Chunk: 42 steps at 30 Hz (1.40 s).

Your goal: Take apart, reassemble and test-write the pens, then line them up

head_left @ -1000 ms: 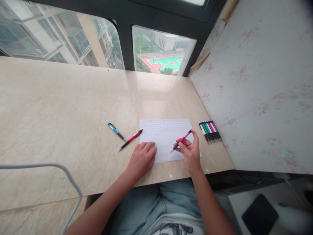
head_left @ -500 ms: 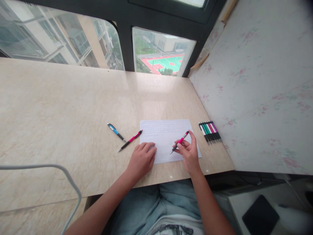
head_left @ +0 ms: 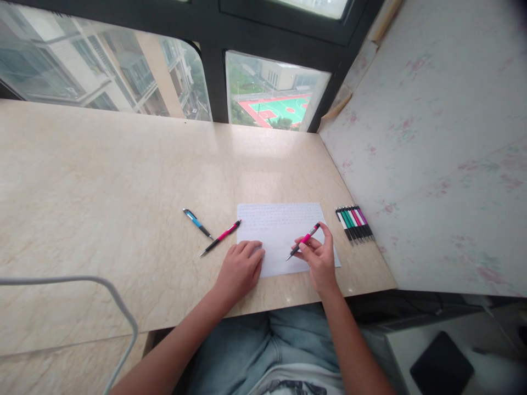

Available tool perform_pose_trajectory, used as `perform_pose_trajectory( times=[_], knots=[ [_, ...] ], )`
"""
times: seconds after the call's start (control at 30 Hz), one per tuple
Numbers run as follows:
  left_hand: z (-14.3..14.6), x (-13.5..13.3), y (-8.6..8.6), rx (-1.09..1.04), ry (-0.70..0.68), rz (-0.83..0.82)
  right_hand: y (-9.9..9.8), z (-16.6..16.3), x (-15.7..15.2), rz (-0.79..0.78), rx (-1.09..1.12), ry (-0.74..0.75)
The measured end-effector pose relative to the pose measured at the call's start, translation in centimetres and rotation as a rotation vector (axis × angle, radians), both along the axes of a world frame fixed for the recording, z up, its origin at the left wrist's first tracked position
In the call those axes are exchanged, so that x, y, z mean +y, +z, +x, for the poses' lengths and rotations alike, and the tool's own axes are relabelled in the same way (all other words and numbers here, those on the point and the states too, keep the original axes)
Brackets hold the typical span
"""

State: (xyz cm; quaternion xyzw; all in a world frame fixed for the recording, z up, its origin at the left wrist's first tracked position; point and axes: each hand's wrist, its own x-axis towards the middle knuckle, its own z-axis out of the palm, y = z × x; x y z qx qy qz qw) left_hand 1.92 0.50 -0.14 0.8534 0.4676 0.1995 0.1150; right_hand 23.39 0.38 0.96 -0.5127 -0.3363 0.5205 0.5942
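My right hand [head_left: 321, 260] grips a pink and black click pen [head_left: 305, 239] over the lower right part of a sheet of paper [head_left: 274, 252]. One finger rests at the pen's top end, and its tip points down to the left; whether the tip touches the paper I cannot tell. Rows of handwriting cover the upper part of the sheet. Lying palm down across the paper's lower left edge, my left hand [head_left: 241, 267] holds nothing, its fingers loosely stretched. Left of the sheet lie another pink and black pen [head_left: 221, 238] and a blue and black pen [head_left: 197, 223].
A row of several pens [head_left: 354, 225] lies right of the paper, close to the papered wall [head_left: 436, 164]. A grey cable [head_left: 111, 291] arches over the marble-patterned tabletop [head_left: 102, 208] at the left. Windows border the far edge. A dark flat object [head_left: 442, 362] sits low at the right.
The whole view has shifted slightly, so everything appears a little lower. Both hands keep nearly the same place, and the right hand still holds the pink pen.
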Motion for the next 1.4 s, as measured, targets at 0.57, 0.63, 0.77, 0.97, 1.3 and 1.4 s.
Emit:
perform_pose_trajectory(
  times=[0.57, 0.63, 0.77, 0.97, 1.3, 1.4],
  knots=[
    [0.0, 0.0, 0.1, -0.016, 0.009, 0.010, -0.1, -0.2, 2.1, -0.013, 0.059, 0.036],
    [0.0, 0.0, 0.1, -0.019, 0.008, 0.007, -0.1, -0.8, 2.9, -0.005, 0.061, 0.054],
    [0.0, 0.0, 0.1, -0.013, 0.007, -0.002, -0.2, -2.3, 4.5, 0.061, -0.033, 0.073],
    [0.0, -0.1, 0.3, -0.008, 0.003, -0.015, -0.5, -3.4, 6.5, 0.176, -0.520, 0.225],
    [0.0, 0.0, 0.5, -0.018, 0.001, -0.036, -2.4, -3.7, 7.1, 0.200, -0.903, 0.104],
    [0.0, 0.0, 0.5, -0.018, 0.005, -0.044, -2.5, -3.8, 7.1, 0.191, -0.940, 0.128]
  ],
)
